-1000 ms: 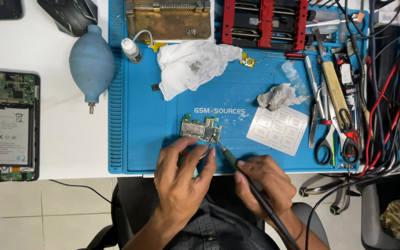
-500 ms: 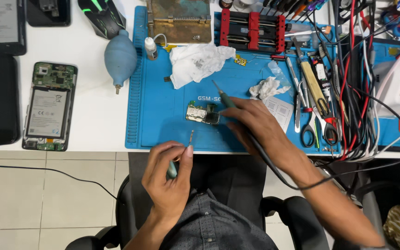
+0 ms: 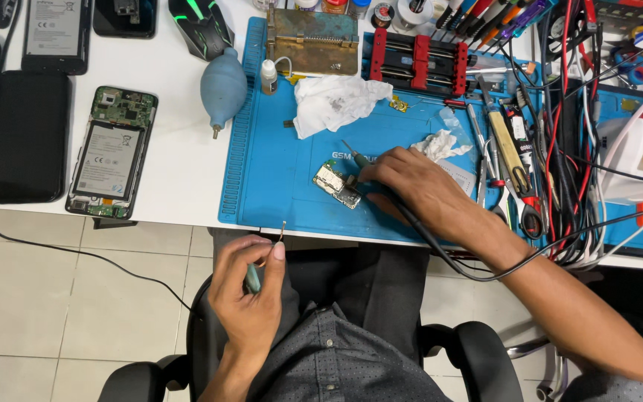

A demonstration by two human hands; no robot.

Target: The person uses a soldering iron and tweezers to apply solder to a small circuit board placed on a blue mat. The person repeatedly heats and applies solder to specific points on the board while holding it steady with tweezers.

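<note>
Resting on the blue mat, the right hand pinches a corded soldering iron beside the small circuit board; the left hand (near, off the desk) pinches thin tweezers.

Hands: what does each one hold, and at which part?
The right hand holds a corded soldering iron by its grip, just behind the tip, over the circuit board. The left hand holds tweezers near the middle, tips up.
</note>
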